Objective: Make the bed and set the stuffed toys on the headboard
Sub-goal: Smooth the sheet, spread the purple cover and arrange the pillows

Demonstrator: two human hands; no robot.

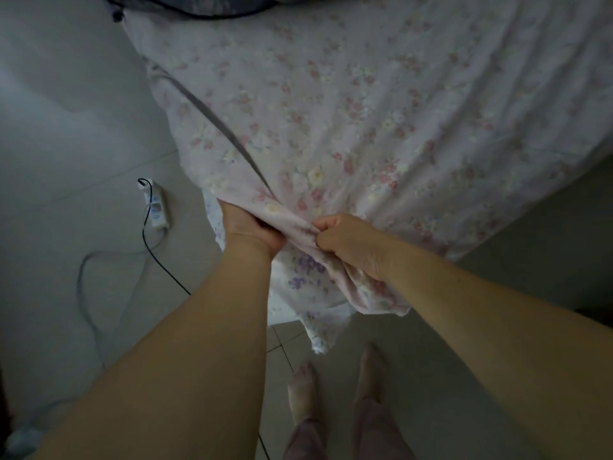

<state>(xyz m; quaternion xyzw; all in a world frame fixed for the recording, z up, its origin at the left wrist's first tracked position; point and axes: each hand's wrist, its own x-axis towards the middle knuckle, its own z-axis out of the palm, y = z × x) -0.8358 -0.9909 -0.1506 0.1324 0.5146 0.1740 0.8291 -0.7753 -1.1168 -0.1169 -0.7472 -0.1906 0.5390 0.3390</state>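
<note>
Both hands grip one corner of the floral blanket (348,127). Left hand (252,227): fingers curled under the fabric edge, thumb on top. Right hand (348,244): closed in a fist around a bunched fold. The blanket lies spread across the bed, its corner hanging over the edge above the tiled floor (83,227). A dark-edged pillow (185,5) rests at the far end. A power strip (156,207) with cables lies on the floor, left of the bed.
</note>
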